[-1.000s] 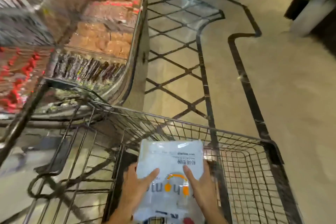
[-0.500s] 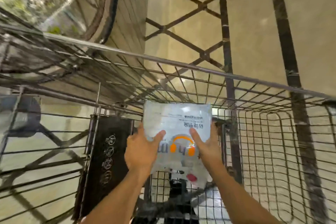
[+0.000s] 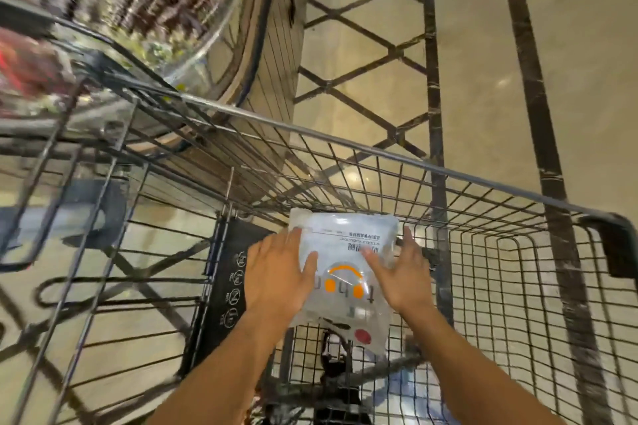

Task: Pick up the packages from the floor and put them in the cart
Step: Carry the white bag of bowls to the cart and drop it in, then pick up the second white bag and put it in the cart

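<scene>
A white plastic package with an orange headphone logo and a red dot sits low inside the wire shopping cart. My left hand grips its left edge with the thumb across the top face. My right hand lies on its right side with fingers spread, thumb on the top face. Both forearms reach down into the basket. Whether the package rests on the cart's bottom grid cannot be told.
A black child-seat flap with printed icons stands left of the package. A curved glass display counter with food is at the upper left. Beige tiled floor with dark inlay lines lies beyond the cart.
The package has gone from above the cart's near edge down into the basket, held by both hands. My right hand's fingers have spread wider. The view has tilted downward.
</scene>
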`<state>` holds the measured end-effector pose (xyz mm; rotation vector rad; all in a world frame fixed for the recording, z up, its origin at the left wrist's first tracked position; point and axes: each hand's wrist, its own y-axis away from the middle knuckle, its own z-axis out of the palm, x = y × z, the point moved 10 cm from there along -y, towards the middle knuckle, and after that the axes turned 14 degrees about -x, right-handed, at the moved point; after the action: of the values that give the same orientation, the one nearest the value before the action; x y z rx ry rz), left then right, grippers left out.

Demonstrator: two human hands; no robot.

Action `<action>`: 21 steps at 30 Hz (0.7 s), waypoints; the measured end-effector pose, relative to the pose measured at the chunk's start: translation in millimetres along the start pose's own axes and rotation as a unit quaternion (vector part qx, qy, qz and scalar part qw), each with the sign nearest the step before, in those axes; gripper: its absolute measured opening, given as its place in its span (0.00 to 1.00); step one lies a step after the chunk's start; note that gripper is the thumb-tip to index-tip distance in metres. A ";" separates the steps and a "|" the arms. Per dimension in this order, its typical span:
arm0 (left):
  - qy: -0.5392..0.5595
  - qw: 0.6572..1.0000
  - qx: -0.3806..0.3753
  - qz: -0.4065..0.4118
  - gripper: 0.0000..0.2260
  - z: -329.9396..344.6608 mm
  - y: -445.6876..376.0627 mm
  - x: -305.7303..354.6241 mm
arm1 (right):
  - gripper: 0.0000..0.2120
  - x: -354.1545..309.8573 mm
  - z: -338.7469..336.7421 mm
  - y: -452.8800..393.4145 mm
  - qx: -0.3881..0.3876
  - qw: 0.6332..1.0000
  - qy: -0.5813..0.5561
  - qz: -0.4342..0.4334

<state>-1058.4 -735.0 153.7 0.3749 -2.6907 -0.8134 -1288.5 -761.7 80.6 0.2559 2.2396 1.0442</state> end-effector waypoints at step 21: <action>-0.071 0.911 0.358 -0.192 0.36 -404.8 473.4 -349.9 | 0.50 -565.9 33.4 486.2 0.233 0.749 0.417 -0.459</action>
<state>-666.2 -437.0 671.3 1.0680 -3.0128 0.1253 -874.3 -657.6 693.2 -1.2494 2.7813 -0.0243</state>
